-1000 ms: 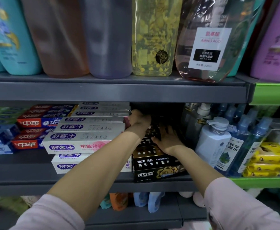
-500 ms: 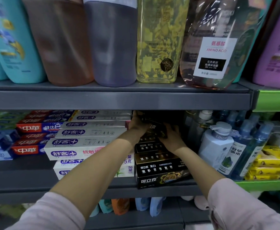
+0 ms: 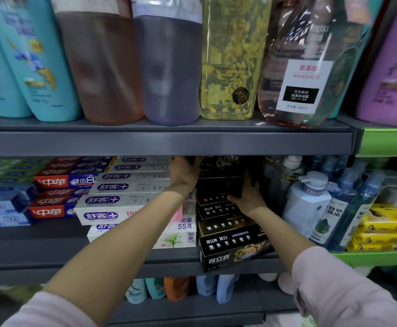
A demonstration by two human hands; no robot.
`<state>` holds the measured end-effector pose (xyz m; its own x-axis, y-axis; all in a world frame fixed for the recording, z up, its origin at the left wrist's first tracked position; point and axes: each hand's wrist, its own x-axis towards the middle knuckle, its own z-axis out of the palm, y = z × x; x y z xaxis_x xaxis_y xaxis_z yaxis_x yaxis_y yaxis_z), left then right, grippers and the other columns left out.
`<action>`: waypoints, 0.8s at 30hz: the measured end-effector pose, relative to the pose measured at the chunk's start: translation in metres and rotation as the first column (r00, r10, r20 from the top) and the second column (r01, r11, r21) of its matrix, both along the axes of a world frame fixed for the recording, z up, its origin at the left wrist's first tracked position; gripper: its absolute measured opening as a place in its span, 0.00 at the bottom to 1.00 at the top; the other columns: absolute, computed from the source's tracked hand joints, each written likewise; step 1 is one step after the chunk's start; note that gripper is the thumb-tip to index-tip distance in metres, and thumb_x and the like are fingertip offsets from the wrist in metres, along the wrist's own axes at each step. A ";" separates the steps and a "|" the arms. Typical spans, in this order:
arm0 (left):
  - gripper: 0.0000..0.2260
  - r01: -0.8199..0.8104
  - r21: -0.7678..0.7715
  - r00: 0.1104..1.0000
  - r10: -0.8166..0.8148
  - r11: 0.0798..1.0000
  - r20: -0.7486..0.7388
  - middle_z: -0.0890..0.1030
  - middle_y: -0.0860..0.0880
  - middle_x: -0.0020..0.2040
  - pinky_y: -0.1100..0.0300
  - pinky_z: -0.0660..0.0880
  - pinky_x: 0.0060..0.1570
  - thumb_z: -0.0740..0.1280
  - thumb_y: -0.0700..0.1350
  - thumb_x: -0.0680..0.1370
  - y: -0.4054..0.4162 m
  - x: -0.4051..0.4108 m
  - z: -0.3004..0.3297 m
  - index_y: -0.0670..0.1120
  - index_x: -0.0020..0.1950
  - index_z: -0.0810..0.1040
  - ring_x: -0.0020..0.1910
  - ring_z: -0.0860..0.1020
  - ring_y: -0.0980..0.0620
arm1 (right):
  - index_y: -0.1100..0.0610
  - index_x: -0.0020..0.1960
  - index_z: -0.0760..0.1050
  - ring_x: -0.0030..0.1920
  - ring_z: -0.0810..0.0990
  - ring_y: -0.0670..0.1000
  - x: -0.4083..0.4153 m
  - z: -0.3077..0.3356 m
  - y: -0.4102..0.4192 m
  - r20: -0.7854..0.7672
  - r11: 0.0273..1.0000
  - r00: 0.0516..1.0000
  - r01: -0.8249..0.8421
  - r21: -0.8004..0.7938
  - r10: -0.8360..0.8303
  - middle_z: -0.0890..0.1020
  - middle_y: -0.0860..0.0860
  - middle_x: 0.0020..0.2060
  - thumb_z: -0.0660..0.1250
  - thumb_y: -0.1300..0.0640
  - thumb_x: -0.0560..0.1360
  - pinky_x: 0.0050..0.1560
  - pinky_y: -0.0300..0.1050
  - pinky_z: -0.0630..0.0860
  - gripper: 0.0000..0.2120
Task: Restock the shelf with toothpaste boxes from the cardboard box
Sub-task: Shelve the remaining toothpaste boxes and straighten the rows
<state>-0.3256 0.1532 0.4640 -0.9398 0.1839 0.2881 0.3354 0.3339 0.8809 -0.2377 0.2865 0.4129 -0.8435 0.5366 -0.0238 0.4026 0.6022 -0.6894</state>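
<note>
A stack of black toothpaste boxes [image 3: 233,244] with gold and white print stands on the grey middle shelf [image 3: 51,253]. Both my hands reach deep under the upper shelf to the top of that stack. My left hand [image 3: 184,174] grips the left end of the topmost black box [image 3: 221,185]. My right hand [image 3: 247,195] holds its right front corner, fingers curled round it. The box's far end is lost in shadow. The cardboard box is not in view.
White and purple toothpaste boxes [image 3: 122,201] are stacked left of the black stack, red ones [image 3: 58,185] and blue ones [image 3: 4,208] further left. A white pump bottle [image 3: 308,204], blue bottles and yellow packs [image 3: 381,227] stand right. Large bottles [image 3: 169,67] fill the upper shelf.
Both hands have moved up and deeper with the top black box, from the stack's middle to just under the upper shelf. The camera has tilted upward slightly.
</note>
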 end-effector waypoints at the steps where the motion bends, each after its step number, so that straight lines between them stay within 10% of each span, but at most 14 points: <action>1: 0.15 -0.009 -0.013 0.999 0.009 1.000 0.049 0.80 0.40 0.57 0.59 0.72 0.50 0.66 0.47 0.78 -0.004 0.002 0.002 0.38 0.60 0.75 0.56 0.79 0.41 | 0.52 0.78 0.41 0.75 0.54 0.60 -0.001 0.000 0.000 -0.038 0.999 0.999 -0.005 -0.053 0.003 0.51 0.59 0.76 0.67 0.56 0.76 0.73 0.53 0.56 0.42; 4: 0.14 0.031 0.054 0.988 -0.039 0.998 0.147 0.82 0.42 0.53 0.58 0.77 0.44 0.65 0.51 0.78 -0.014 -0.002 0.001 0.41 0.55 0.77 0.49 0.82 0.41 | 0.52 0.76 0.53 0.69 0.68 0.57 -0.003 0.007 -0.005 -0.241 0.882 0.962 0.001 -0.472 -0.130 0.67 0.54 0.70 0.66 0.55 0.76 0.68 0.52 0.67 0.34; 7: 0.15 0.035 0.089 0.971 -0.055 0.995 0.231 0.82 0.43 0.52 0.60 0.79 0.31 0.64 0.53 0.79 -0.025 0.003 0.003 0.41 0.51 0.76 0.35 0.84 0.45 | 0.54 0.73 0.62 0.60 0.76 0.58 -0.003 0.019 -0.011 -0.262 0.458 0.898 -0.079 -0.886 -0.353 0.73 0.58 0.66 0.63 0.56 0.78 0.56 0.49 0.74 0.24; 14: 0.16 0.119 0.199 0.836 -0.206 0.973 0.509 0.81 0.40 0.52 0.61 0.79 0.27 0.64 0.50 0.78 -0.034 0.023 0.009 0.37 0.57 0.74 0.33 0.82 0.48 | 0.54 0.72 0.59 0.64 0.72 0.66 0.012 0.039 -0.019 -0.194 0.220 0.835 -0.090 -0.971 -0.514 0.70 0.60 0.67 0.66 0.57 0.76 0.56 0.59 0.76 0.28; 19: 0.12 0.385 -0.031 0.801 -0.317 0.923 0.508 0.83 0.43 0.51 0.55 0.80 0.51 0.68 0.48 0.75 -0.034 0.040 0.019 0.44 0.55 0.77 0.47 0.82 0.47 | 0.58 0.68 0.66 0.64 0.72 0.57 0.023 0.057 -0.025 -0.158 0.387 0.853 0.056 -0.920 -0.498 0.73 0.57 0.65 0.71 0.59 0.73 0.53 0.49 0.75 0.26; 24: 0.16 0.375 -0.297 0.904 -0.275 0.878 0.327 0.80 0.42 0.58 0.59 0.74 0.54 0.68 0.44 0.75 -0.027 0.050 0.030 0.41 0.62 0.76 0.54 0.79 0.46 | 0.58 0.70 0.65 0.66 0.69 0.56 0.027 0.082 -0.023 -0.231 0.933 0.940 0.173 -0.315 -0.252 0.70 0.56 0.68 0.68 0.52 0.75 0.65 0.48 0.65 0.26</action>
